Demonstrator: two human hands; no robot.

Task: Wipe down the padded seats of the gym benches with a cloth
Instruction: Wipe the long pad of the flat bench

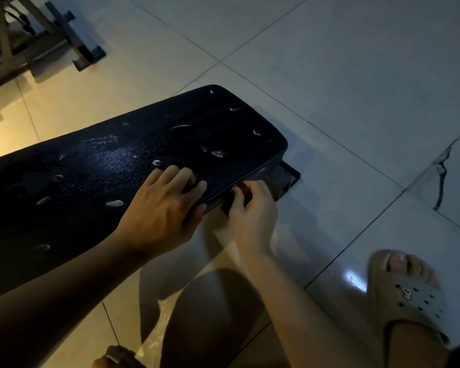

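While the left hand (162,208) clamps the seat (117,168) at its near edge, fingers (181,176) on top, the right hand (252,213) pinches the dark cloth (241,193) against the rim. The small wad could slip, or the pale scuffs (114,203) could snag it.

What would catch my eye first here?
The black padded seat, streaked with white smears, fills the left and middle. At its near edge the left hand grips the padding while the right hand pinches a dark reddish thing, too blurred to name.
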